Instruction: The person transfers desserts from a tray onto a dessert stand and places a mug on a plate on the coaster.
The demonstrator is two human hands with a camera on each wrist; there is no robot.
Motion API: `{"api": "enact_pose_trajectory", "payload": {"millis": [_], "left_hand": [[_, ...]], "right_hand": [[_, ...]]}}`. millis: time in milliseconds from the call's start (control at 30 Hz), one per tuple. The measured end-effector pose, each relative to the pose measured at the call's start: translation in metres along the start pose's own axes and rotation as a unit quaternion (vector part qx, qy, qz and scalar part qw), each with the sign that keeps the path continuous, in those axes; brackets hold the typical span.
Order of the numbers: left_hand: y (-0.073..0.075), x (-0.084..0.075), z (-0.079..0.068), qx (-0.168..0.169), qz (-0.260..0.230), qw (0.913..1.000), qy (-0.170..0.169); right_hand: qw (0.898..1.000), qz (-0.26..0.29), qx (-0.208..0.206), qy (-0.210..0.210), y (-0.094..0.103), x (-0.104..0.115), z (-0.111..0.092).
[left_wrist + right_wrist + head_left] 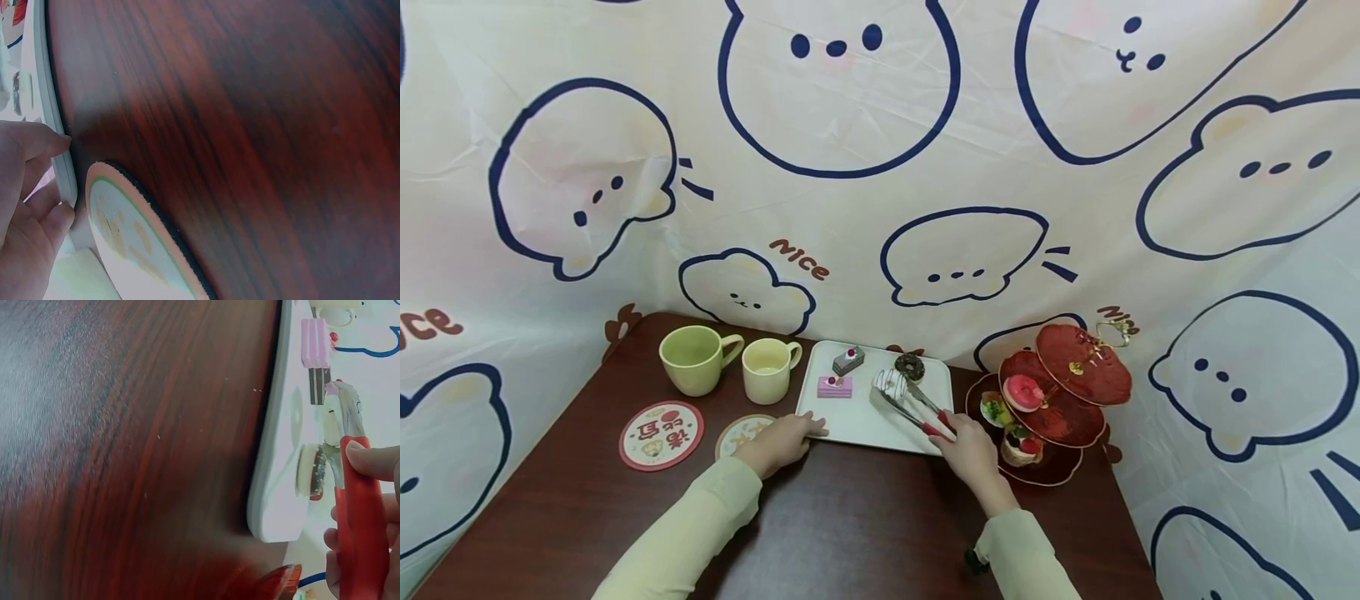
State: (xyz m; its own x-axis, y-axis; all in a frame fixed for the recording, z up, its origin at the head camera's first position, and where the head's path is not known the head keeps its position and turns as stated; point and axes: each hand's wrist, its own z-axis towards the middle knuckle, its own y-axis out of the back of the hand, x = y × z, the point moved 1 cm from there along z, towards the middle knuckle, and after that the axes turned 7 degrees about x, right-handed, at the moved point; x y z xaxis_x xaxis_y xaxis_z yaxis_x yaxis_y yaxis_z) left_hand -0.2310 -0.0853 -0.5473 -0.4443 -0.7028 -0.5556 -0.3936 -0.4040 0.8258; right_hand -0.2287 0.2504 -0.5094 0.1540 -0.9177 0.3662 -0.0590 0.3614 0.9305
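Far left: pale green ceramic-looking mug (pixel 691 362) standing behind round red-rimmed coaster (pixel 661 436); smaller cream mug (pixel 763 377) standing beside it. Left hand (pixel 781 442) pinching near-left corner of white rectangular tray (pixel 865 427), likely steadying it. Tray lying on dark wooden table (pixel 850 533), carrying grey cake wedge (pixel 848 361), pink cake block (pixel 835 387), chocolate ring donut (pixel 910 367). Red-handled metal tongs (pixel 364 519) framing white dark-striped donut (pixel 890 382); lifted or not, cannot tell. Right hand (pixel 972 454) gripping tongs, probably for squeeze control. Right: red tiered stand (pixel 1084 367).

the tray (pixel 857 423) lies between two mugs (pixel 691 371) and a tiered stand (pixel 1097 380).
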Motion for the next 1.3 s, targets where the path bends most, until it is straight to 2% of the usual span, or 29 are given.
{"api": "enact_pose_trajectory", "payload": {"millis": [233, 700, 1067, 1300], "left_hand": [[-0.002, 0.003, 0.002, 0.007, 0.003, 0.9999, 0.011], [-0.002, 0.004, 0.001, 0.004, 0.003, 1.0, 0.006], [-0.003, 0.003, 0.002, 0.004, 0.002, 0.9999, 0.011], [-0.002, 0.002, 0.001, 0.0, 0.003, 0.9999, 0.01]], "right_hand": [[1.0, -0.007, 0.005, -0.002, 0.016, 0.001, -0.007], [0.999, -0.041, 0.009, 0.013, 0.041, 0.009, -0.022], [0.999, -0.049, 0.007, 0.018, 0.06, 0.012, -0.034], [0.998, -0.055, -0.01, 0.037, 0.072, 0.011, -0.043]]}}
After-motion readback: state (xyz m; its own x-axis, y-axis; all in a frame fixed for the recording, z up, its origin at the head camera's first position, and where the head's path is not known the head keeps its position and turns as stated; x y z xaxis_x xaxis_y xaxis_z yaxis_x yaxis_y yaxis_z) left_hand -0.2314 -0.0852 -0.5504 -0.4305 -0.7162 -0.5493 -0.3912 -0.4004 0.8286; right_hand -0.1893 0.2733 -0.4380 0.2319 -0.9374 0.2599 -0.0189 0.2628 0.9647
